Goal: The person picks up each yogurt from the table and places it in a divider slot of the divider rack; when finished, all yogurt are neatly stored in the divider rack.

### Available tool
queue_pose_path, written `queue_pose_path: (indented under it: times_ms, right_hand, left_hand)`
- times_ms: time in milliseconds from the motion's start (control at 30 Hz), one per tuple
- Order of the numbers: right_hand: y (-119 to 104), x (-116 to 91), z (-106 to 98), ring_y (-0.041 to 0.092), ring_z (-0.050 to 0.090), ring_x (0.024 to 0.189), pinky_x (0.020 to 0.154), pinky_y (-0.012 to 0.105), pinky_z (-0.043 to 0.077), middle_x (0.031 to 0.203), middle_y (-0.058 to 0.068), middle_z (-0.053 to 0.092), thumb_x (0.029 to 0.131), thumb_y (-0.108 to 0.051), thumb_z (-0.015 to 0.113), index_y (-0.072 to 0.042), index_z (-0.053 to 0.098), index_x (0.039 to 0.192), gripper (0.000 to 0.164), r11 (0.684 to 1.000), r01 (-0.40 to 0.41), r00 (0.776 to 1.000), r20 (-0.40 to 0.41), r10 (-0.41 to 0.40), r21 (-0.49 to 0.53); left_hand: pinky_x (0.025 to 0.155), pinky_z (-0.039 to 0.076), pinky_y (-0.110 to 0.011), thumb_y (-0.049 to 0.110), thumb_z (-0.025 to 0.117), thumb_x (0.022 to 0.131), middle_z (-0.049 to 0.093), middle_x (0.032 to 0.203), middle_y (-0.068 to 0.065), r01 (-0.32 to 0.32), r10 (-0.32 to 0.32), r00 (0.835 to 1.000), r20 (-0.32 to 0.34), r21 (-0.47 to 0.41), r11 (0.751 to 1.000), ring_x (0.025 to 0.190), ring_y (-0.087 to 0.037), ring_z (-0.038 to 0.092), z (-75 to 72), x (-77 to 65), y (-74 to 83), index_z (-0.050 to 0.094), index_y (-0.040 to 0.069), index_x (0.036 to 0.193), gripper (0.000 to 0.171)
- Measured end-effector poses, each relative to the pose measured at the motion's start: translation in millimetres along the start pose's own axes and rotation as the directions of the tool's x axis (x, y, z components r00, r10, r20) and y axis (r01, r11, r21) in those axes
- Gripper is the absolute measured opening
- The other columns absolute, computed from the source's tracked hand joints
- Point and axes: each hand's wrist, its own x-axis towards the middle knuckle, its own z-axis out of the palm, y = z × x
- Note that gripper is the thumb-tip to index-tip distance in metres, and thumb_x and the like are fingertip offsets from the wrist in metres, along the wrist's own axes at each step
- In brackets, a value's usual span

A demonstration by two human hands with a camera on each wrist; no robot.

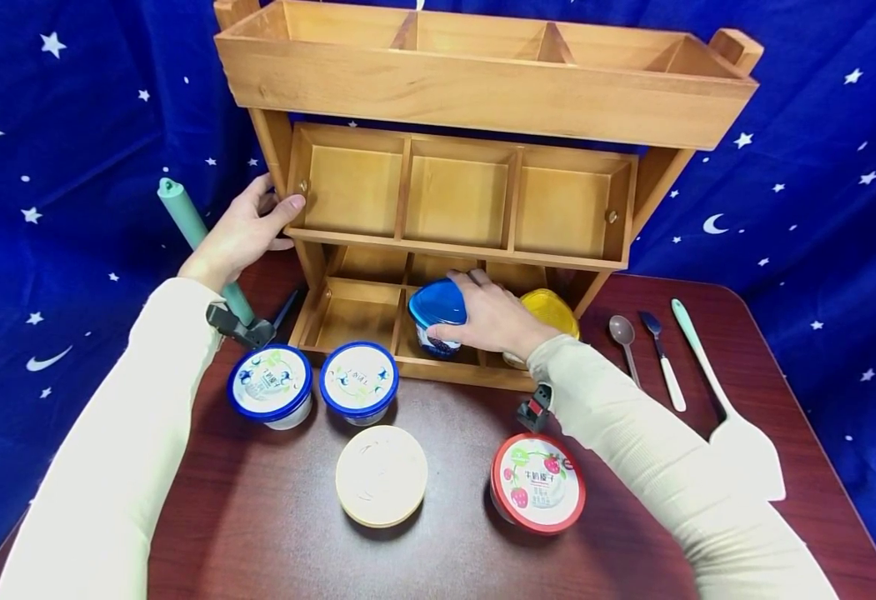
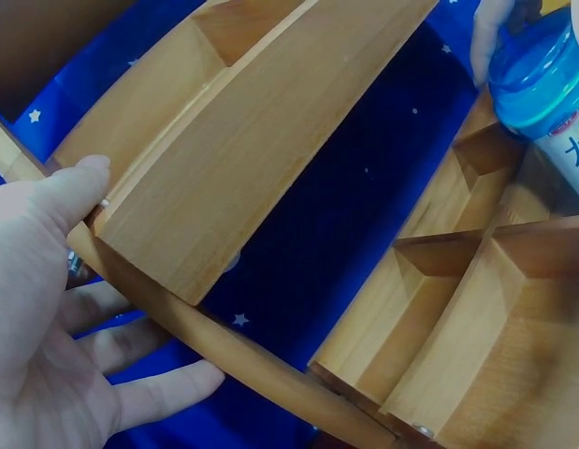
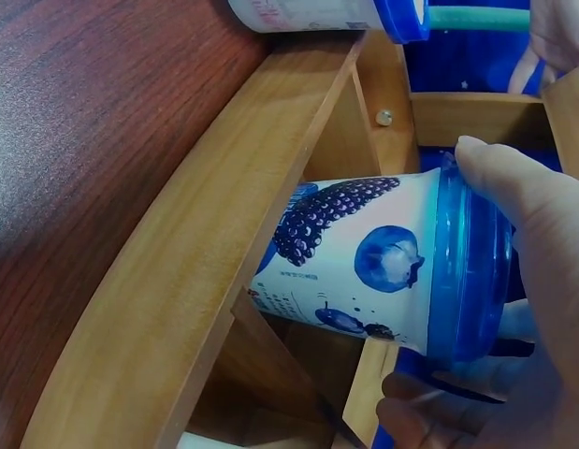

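Observation:
A three-tier wooden rack stands at the back of the table. My left hand holds its left side at the middle tier, thumb on the tray's end and fingers behind the side post. My right hand grips a paper cup by its blue lid, thumb on one side and fingers on the other. Blueberries and a blackberry are printed on that cup. It stands in the bottom tier's middle compartment, tilted with the tray. Beside it, a yellow-lidded cup sits in the right compartment, partly hidden by my right hand.
In front stand two blue-lidded tubs, a cream-lidded tub and a red-rimmed tub. A spoon, a white-handled spreader and a spatula lie right. A green handle rises beside my left forearm.

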Motion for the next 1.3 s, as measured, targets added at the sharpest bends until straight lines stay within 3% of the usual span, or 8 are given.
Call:
queue_pose_path:
  times_ms: [167, 367, 667, 900, 1067, 1300]
  right_hand:
    - [-0.6, -5.1, -3.9, 0.045, 0.044, 0.134, 0.108, 0.06, 0.043, 0.157, 0.022, 0.029, 0.08, -0.071, 0.064, -0.016, 0.026, 0.156, 0.101, 1.0, -0.005, 1.0, -0.02, 0.005, -0.009]
    - [-2.9, -23.3, -16.4, 0.039, 0.049, 0.129, 0.104, 0.057, 0.048, 0.152, 0.017, 0.037, 0.078, -0.074, 0.065, -0.017, 0.031, 0.154, 0.1, 0.998, 0.067, 0.991, -0.118, -0.069, -0.021]
    - [-3.6, -64.2, -34.0, 0.034, 0.047, 0.132, 0.107, 0.052, 0.045, 0.148, 0.015, 0.045, 0.08, -0.065, 0.071, -0.013, 0.037, 0.151, 0.095, 0.981, 0.186, 0.947, -0.258, -0.193, -0.051]
    - [0.8, -105.6, -33.5, 0.025, 0.049, 0.128, 0.105, 0.047, 0.046, 0.141, 0.009, 0.052, 0.079, -0.055, 0.077, -0.013, 0.042, 0.148, 0.088, 0.966, 0.256, 0.903, -0.349, -0.25, -0.031]
    - [5.8, -132.2, -23.5, 0.023, 0.05, 0.128, 0.103, 0.046, 0.047, 0.14, 0.005, 0.053, 0.075, -0.052, 0.082, -0.014, 0.045, 0.146, 0.088, 0.97, 0.244, 0.894, -0.383, -0.231, -0.016]
    - [14.9, -161.9, -7.0, 0.024, 0.049, 0.13, 0.102, 0.047, 0.045, 0.143, 0.003, 0.052, 0.075, -0.047, 0.085, -0.016, 0.044, 0.146, 0.088, 0.978, 0.203, 0.913, -0.371, -0.172, 0.046]
  left_hand:
    - [0.103, 0.049, -0.051, 0.044, 0.046, 0.102, 0.037, 0.152, -0.022, 0.001, -0.001, 1.0, -0.001, 0.009, 1.0, 0.132, -0.038, 0.047, -0.5, -0.5, -1.4, 0.017, 0.017, 0.157, 0.067]
    - [0.104, 0.048, -0.052, 0.044, 0.046, 0.102, 0.037, 0.151, -0.022, 0.001, -0.001, 1.0, 0.001, 0.004, 1.0, 0.132, -0.038, 0.047, -0.9, -0.7, -1.7, 0.018, 0.017, 0.156, 0.067]
    - [0.104, 0.048, -0.053, 0.044, 0.047, 0.102, 0.039, 0.149, -0.022, -0.005, 0.005, 1.0, 0.001, 0.002, 1.0, 0.132, -0.037, 0.047, -0.8, -0.8, -0.5, 0.019, 0.018, 0.156, 0.067]
    - [0.104, 0.048, -0.053, 0.044, 0.047, 0.102, 0.04, 0.149, -0.021, -0.001, 0.001, 1.0, -0.004, -0.001, 1.0, 0.132, -0.036, 0.048, -1.2, -0.6, 0.1, 0.019, 0.019, 0.156, 0.066]
    - [0.104, 0.048, -0.053, 0.045, 0.047, 0.102, 0.04, 0.149, -0.021, -0.001, 0.001, 1.0, -0.002, -0.002, 1.0, 0.132, -0.037, 0.048, -0.9, 0.1, -0.6, 0.019, 0.018, 0.157, 0.067]
    - [0.105, 0.047, -0.053, 0.045, 0.047, 0.102, 0.038, 0.15, -0.022, 0.005, -0.005, 1.0, 0.001, -0.006, 1.0, 0.133, -0.038, 0.047, 0.0, 0.6, -0.4, 0.018, 0.017, 0.157, 0.068]
